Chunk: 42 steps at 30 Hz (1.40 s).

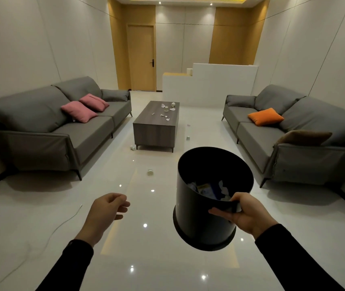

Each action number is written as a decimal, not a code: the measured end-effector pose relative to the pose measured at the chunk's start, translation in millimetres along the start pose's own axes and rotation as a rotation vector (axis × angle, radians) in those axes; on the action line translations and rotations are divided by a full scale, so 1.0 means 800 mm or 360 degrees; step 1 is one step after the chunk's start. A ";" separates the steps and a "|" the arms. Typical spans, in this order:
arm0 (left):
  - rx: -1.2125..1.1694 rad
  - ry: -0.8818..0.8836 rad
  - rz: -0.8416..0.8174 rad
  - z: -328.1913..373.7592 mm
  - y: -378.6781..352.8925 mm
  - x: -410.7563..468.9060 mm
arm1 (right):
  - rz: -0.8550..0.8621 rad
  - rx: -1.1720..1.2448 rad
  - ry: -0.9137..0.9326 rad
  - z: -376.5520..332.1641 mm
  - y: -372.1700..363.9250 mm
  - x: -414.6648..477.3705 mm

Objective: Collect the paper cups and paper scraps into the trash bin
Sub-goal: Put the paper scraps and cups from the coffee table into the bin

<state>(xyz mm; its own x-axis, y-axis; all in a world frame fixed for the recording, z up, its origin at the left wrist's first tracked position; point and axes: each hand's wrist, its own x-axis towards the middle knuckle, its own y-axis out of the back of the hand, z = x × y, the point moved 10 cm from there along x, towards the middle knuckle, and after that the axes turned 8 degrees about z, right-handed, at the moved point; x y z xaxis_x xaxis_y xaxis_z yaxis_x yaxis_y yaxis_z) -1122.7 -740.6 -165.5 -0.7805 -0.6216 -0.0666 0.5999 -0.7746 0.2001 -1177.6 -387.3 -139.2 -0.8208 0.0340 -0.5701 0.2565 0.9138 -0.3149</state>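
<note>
Trash bin (205, 206) hangs above the floor (41, 217), right hand (245, 213) clamped on its near rim, its long axis tilted so the mouth faces the camera (some rubbish inside). Left hand (106, 208) is empty, fingers loosely apart. Carrying step; next, reach the nearest paper cup (150, 172) on the floor.
</note>
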 end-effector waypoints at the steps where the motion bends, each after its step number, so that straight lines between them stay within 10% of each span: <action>1: -0.0009 -0.0004 -0.0015 0.008 -0.008 0.027 | 0.0016 -0.0003 -0.0002 -0.006 -0.015 0.016; 42: 0.0042 0.0005 0.0021 0.164 -0.343 0.880 | 0.0113 -0.0059 -0.0154 -0.325 -0.446 0.750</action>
<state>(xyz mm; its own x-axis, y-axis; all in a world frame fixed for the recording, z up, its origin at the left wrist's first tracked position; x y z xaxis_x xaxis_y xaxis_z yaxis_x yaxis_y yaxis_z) -1859.7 -950.0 -138.9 -0.7720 -0.6321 -0.0670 0.6052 -0.7631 0.2269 -1894.4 -587.5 -172.1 -0.7476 0.0618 -0.6613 0.2918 0.9250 -0.2435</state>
